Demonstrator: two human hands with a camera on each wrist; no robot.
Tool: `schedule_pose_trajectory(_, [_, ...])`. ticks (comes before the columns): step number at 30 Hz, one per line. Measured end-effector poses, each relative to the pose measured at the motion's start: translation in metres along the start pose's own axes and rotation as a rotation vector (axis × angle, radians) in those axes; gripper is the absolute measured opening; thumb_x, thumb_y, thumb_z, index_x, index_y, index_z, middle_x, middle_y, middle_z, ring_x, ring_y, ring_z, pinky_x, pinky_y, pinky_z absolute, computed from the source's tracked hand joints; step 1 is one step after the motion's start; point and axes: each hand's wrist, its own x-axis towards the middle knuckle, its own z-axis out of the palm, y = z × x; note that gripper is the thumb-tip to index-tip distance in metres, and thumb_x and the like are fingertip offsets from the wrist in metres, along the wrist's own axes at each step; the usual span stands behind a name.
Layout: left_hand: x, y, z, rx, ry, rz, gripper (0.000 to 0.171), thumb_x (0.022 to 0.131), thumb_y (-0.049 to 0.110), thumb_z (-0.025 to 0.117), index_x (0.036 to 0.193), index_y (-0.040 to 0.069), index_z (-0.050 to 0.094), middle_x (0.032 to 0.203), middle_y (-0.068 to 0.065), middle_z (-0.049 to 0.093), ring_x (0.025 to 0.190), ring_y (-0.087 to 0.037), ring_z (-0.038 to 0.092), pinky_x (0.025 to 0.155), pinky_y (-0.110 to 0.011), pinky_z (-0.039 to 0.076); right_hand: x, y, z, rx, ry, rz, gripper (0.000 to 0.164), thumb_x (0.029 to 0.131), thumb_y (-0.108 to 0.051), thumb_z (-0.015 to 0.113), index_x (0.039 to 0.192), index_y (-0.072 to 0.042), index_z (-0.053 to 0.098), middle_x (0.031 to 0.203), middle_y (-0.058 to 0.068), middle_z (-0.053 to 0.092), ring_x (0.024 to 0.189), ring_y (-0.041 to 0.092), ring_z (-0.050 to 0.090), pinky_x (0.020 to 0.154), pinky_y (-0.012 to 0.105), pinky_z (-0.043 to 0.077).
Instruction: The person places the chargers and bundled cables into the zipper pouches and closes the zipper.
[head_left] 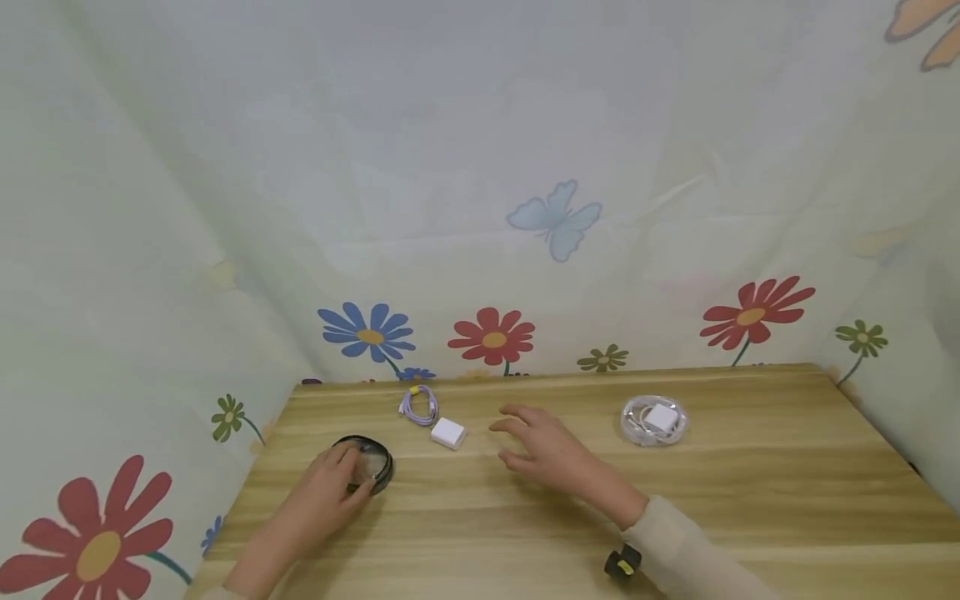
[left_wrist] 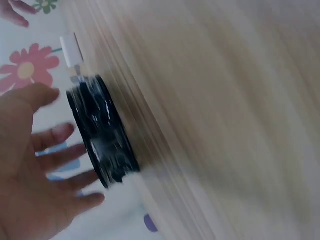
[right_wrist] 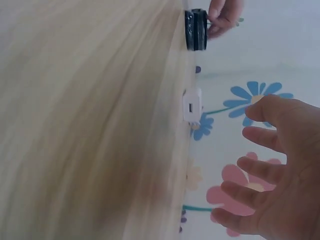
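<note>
A shiny black round ring-shaped thing [head_left: 386, 468], like a coil with two raised rims, lies at the left of the wooden table. My left hand [head_left: 324, 492] is over its near-left side, thumb and fingertips at the rim. In the left wrist view, the fingers are spread beside the black ring [left_wrist: 104, 130] rather than wrapped around it. My right hand [head_left: 547, 450] hovers above the middle of the table, fingers apart, holding nothing. Nearest to it is a white charger plug [head_left: 448, 433]; its port faces the right wrist view, where the plug [right_wrist: 192, 105] stands beyond the fingers.
A purple coiled cable [head_left: 418, 406] with a yellow tie lies behind the plug. Toward the back right sits a clear round coil or case [head_left: 633, 429] with a white cable and a white block [head_left: 662, 418]. A flower-printed cloth [head_left: 420, 267] surrounds the table [head_left: 480, 533].
</note>
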Motion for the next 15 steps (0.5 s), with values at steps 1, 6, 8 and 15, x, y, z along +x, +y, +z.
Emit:
schedule_pose_trajectory(1, [0.001,0.003,0.001,0.026,0.018,-0.024,0.027,0.093,0.031,0.074,0.101,0.008,0.06,0.12,-0.017,0.061,0.113,-0.04,0.061,0.096,-0.057,0.05,0.002,-0.002,0.002,0.005,-0.001,-0.005,0.039,0.095,-0.027,0.071,0.132,-0.013,0.066,0.145,0.017,0.054,0.131,0.038,0.053,0.109,0.058,0.043])
schedule_pose_trajectory(6, [0.007,0.019,0.003,0.114,-0.027,-0.241,0.067,0.094,0.051,0.067,0.135,0.0,0.052,0.144,-0.027,0.048,0.129,-0.056,0.044,0.099,-0.072,0.041,0.014,-0.011,0.012,0.028,-0.016,-0.01,0.039,0.096,-0.027,0.07,0.132,-0.014,0.066,0.145,0.015,0.055,0.131,0.037,0.053,0.108,0.057,0.044])
schedule_pose_trajectory(8, [0.009,0.024,0.005,0.136,-0.059,-0.32,0.081,0.094,0.06,0.062,0.146,0.0,0.045,0.15,-0.031,0.041,0.133,-0.06,0.037,0.1,-0.077,0.035,0.021,-0.014,0.018,0.022,-0.026,-0.01,0.039,0.097,-0.028,0.07,0.133,-0.015,0.066,0.145,0.014,0.055,0.131,0.035,0.054,0.108,0.056,0.044])
schedule_pose_trajectory(15, [0.012,0.031,0.01,0.226,-0.122,-0.443,0.102,0.093,0.074,0.05,0.153,-0.007,0.032,0.152,-0.042,0.029,0.137,-0.067,0.024,0.1,-0.085,0.025,0.05,-0.023,0.035,-0.021,-0.018,0.012,0.035,0.096,-0.025,0.07,0.13,-0.012,0.068,0.138,0.011,0.061,0.126,0.031,0.059,0.106,0.049,0.048])
